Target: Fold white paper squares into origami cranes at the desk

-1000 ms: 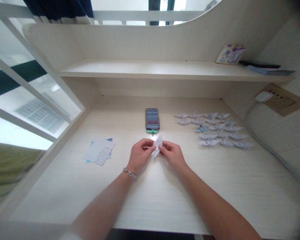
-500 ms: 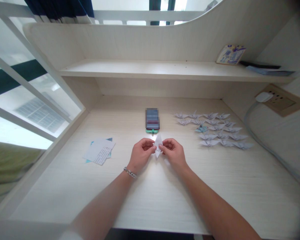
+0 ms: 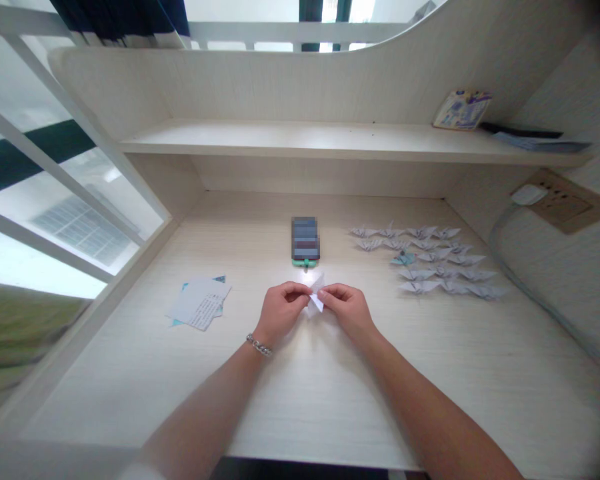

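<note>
A small piece of folded white paper is pinched between my two hands above the middle of the desk. My left hand grips its left side between thumb and fingers; a chain bracelet circles that wrist. On the opposite side, my right hand pinches the paper the same way. Fingertips cover part of the folds. Just beyond the paper lies a phone with a green plug at its near end. Several folded paper cranes stand in rows to the right, and one blue crane is among them.
Loose paper sheets, the top one with writing, lie at the left on the desk. A shelf crosses the back, holding a small packet. A cable runs down the right wall from a socket.
The paper's upright diamond shape has changed: a flap now sticks out toward the lower right between my fingers. My hands have barely shifted.
</note>
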The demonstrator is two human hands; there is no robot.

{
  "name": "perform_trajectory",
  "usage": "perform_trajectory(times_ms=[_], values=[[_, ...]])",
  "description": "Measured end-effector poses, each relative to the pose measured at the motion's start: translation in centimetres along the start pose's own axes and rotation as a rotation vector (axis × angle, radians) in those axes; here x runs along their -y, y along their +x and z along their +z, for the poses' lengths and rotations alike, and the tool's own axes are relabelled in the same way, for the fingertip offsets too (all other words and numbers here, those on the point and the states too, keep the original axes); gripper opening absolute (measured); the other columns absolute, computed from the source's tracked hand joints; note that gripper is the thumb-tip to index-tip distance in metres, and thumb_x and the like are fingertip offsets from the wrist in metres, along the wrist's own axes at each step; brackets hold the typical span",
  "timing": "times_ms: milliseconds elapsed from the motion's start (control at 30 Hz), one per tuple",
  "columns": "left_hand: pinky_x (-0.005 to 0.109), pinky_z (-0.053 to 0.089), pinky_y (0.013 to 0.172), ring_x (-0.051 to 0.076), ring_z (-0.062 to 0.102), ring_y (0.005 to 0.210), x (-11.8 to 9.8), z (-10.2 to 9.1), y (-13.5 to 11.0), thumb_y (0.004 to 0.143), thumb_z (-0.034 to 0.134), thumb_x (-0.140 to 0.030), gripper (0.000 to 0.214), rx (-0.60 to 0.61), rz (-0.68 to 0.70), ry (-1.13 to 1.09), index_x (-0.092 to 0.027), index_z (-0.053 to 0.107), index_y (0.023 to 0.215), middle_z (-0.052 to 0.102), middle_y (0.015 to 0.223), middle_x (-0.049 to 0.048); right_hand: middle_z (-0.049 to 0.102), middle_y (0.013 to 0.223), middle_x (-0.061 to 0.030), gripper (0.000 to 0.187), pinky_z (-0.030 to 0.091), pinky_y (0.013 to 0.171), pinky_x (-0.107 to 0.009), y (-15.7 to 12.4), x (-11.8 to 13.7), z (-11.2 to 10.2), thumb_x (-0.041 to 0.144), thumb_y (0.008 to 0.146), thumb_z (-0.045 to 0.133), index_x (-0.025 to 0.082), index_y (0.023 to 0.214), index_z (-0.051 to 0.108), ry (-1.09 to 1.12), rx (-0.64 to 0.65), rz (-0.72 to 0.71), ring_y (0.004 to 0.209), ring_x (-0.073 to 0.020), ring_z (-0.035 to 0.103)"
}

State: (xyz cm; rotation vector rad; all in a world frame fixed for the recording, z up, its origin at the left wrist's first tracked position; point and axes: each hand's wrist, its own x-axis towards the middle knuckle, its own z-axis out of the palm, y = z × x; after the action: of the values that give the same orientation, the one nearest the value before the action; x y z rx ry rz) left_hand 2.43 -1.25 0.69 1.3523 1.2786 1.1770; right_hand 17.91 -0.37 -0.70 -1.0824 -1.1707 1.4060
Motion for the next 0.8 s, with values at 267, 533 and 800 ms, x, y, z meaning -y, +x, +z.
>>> perform_trajectory(times_ms=[267, 533, 800], values=[[0.023, 0.049, 0.06, 0.013, 0.059, 0.066, 0.42, 0.35, 0.09, 0.064, 0.067, -0.024, 0.02, 0.035, -0.071, -0.141, -0.013, 0.058, 0.078, 0.062, 0.073, 0.0035, 0.06, 0.066, 0.0005, 0.025, 0.046, 0.059, -0.025, 0.21, -0.57, 0.04, 0.027, 0.057, 0.074, 0.018, 0.071, 0.056, -0.031, -0.018, -0.037, 0.062, -0.0136, 0.057], [0.023, 0.049, 0.059, 0.011, 0.058, 0.062, 0.38, 0.53, -0.02, 0.062, 0.07, -0.023, 0.031, 0.04, -0.111, -0.235, -0.013, 0.056, 0.088, 0.06, 0.067, 0.0013, 0.057, 0.061, 0.0023, 0.029, 0.044, 0.053, -0.024, 0.05, -0.42, 0.33, 0.029, 0.061, 0.072, 0.019, 0.076, 0.05, -0.017, -0.019, -0.024, 0.055, -0.0123, 0.055], [0.023, 0.048, 0.056, 0.013, 0.059, 0.06, 0.19, 0.39, 0.19, 0.062, 0.071, -0.025, 0.027, -0.032, -0.138, -0.202, -0.011, 0.061, 0.083, 0.063, 0.066, 0.0031, 0.061, 0.065, 0.0001, 0.035, 0.044, 0.053, -0.025, -0.16, -0.23, 0.7, 0.033, 0.063, 0.069, 0.018, 0.091, 0.052, -0.028, 0.001, 0.035, 0.057, -0.0143, 0.058]])
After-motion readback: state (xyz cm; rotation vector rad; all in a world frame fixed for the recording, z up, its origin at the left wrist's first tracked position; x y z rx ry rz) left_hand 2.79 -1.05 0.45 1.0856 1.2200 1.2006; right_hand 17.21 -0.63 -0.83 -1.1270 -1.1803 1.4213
